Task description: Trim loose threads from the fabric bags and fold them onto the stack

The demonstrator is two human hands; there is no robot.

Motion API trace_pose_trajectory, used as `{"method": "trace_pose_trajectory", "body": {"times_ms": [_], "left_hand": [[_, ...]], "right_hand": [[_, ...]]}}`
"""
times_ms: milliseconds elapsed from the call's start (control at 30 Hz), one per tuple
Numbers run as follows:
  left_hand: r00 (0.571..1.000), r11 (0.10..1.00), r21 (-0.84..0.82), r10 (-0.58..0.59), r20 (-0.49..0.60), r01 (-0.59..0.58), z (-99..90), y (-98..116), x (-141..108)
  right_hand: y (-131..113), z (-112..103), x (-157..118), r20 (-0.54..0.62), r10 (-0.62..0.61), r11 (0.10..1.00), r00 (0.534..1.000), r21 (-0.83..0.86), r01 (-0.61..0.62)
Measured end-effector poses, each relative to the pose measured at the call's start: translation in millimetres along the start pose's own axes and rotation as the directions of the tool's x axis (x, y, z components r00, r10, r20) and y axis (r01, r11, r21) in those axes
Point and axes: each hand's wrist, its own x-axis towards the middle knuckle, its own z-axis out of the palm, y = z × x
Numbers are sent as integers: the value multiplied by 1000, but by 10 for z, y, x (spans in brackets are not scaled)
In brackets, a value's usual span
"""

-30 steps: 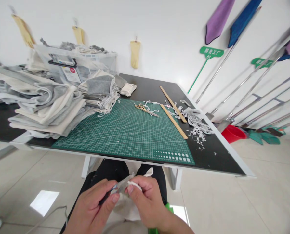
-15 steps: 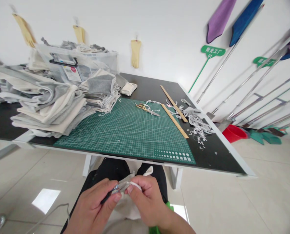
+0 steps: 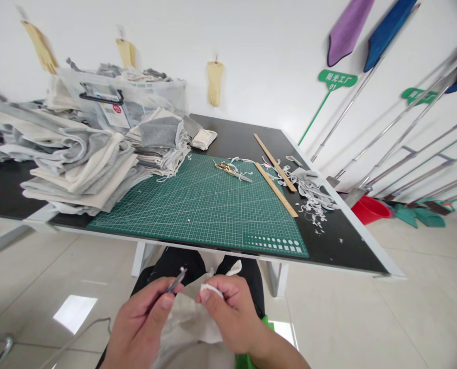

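My left hand (image 3: 146,320) is closed around a small tool with a dark handle and a slim metal tip (image 3: 178,280); its exact kind is hard to make out. The tip points up and away, apart from the cloth. My right hand (image 3: 232,307) pinches the white edge of a pale cloth (image 3: 186,318) between thumb and fingers. Most of this cloth lies over my lap, and a corner of it sticks up behind the right hand. Both hands are over my lap, in front of the table edge.
A green cutting mat (image 3: 198,205) covers part of the black table, with gold-handled scissors (image 3: 232,171) and a wooden ruler (image 3: 276,189) on it. Grey and white cloth stacks (image 3: 82,179) stand left, before a clear plastic box (image 3: 113,102). Fabric scraps (image 3: 313,189) lie right.
My left hand has drawn back to the left, taking the tool off the cloth and tilting its tip upward. The right hand keeps its pinch on the cloth in nearly the same place.
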Motion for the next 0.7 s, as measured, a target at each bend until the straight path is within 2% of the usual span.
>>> {"method": "trace_pose_trajectory", "body": {"times_ms": [67,133,267,333,433,567,700], "left_hand": [[990,970,-209,-137,-45,125,42,-26,-14],[980,940,-282,-201,-11,189,76,-32,-33],[982,962,-199,-186,29,188,89,24,-59],[979,973,-135,-171,115,186,78,60,-50],[950,977,-87,-165,267,194,65,81,-26],[947,970,-107,-182,265,216,71,42,-21],[909,881,-300,-271,317,367,120,29,-35]], "right_hand": [[-4,7,-1,-8,9,1000,1000,17,-9],[-4,16,-1,-11,15,999,1000,46,-15],[10,36,8,0,16,998,1000,66,-16],[20,47,12,40,0,998,999,69,-3],[25,55,12,112,21,996,994,86,-31],[9,35,-3,193,102,993,976,38,-111],[0,11,-10,242,81,997,967,-13,-80]]}}
